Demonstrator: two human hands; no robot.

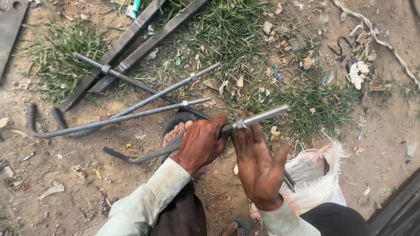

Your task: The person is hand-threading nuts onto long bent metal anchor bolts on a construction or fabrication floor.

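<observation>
My left hand [200, 143] is shut around the shaft of a long bent steel rod [144, 155] with a threaded end [269, 114]. My right hand [258, 164] is at the hex nut [240, 124] on that thread, fingertips touching the nut, palm spread and facing up. The rod is held above my sandalled foot [175, 132]. The rod's hooked end [109, 152] points left near the ground.
Three similar hooked rods with nuts [131, 114] lie crossed on the dirt to the left. Two flat steel bars [144, 41] lie in the grass behind them. A frayed white sack [321, 179] sits by my right knee. Litter and a cord [376, 39] lie at right.
</observation>
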